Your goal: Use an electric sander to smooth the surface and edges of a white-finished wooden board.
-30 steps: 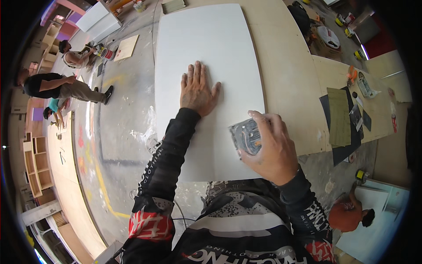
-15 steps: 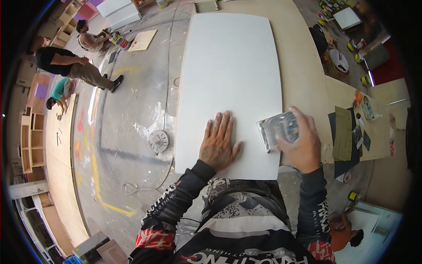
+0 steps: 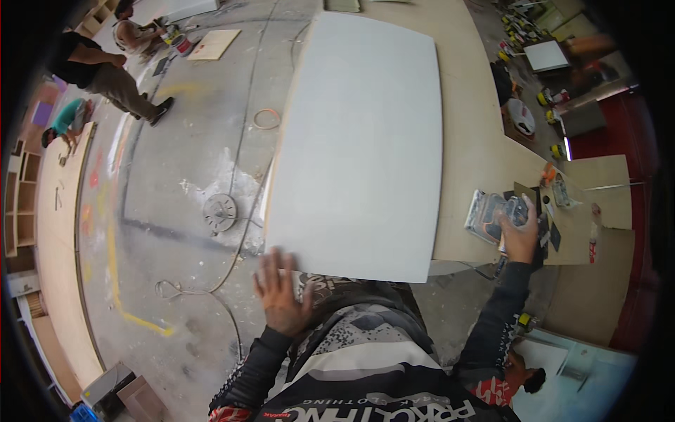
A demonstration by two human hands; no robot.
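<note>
A large white panel (image 3: 355,155) with a slightly curved far edge lies on a pale wooden worktop (image 3: 467,141) in front of me. My right hand (image 3: 520,235) grips a palm sander (image 3: 485,216), its square pad to the right of the panel and apart from it, over the worktop. Fingers spread, my left hand (image 3: 283,299) is at the panel's near left corner and holds nothing. Whether its fingertips touch the edge I cannot tell.
Beyond the sander lie dark sheets (image 3: 554,235) and an orange-handled tool (image 3: 548,174). A round cord reel (image 3: 220,212) with a loose cable sits on the floor at left. Several people work nearby, one standing person (image 3: 112,74) at far left. Paint cans (image 3: 557,151) line the right.
My right hand has lifted the sander off the panel and carried it right. My left hand has slid off the panel's surface toward its near left corner. The whole view has shifted.
</note>
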